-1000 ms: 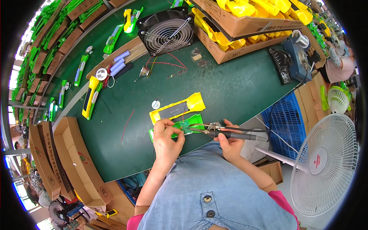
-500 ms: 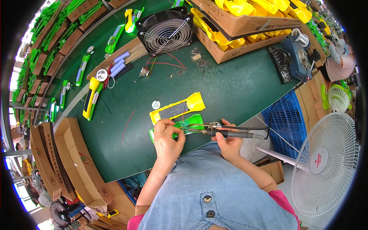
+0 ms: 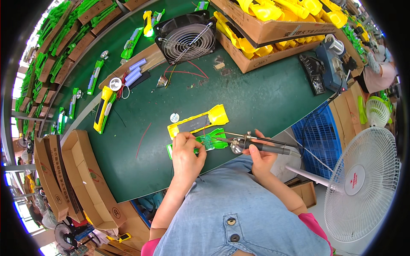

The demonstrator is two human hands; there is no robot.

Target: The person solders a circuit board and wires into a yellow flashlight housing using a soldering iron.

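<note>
Soldering iron (image 3: 273,149) just pulled back right from the circuit board (image 3: 207,141); reads as heat off that spot. Right grip (image 3: 262,158) clamped on its handle, left grip (image 3: 185,153) clamped on the green shell (image 3: 221,144) under the board, near the table's (image 3: 141,175) front edge.

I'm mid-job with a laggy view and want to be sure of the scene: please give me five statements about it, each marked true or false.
1. The right hand holds a black-handled soldering iron. True.
2. The yellow shell lies below the green shell in the picture. False: the yellow shell lies above the green shell.
3. The left hand is at the green shell. True.
4. The plastic crate at right is red. False: the plastic crate is blue.
5. Yellow parts lie in stacked cardboard boxes. True.
</note>
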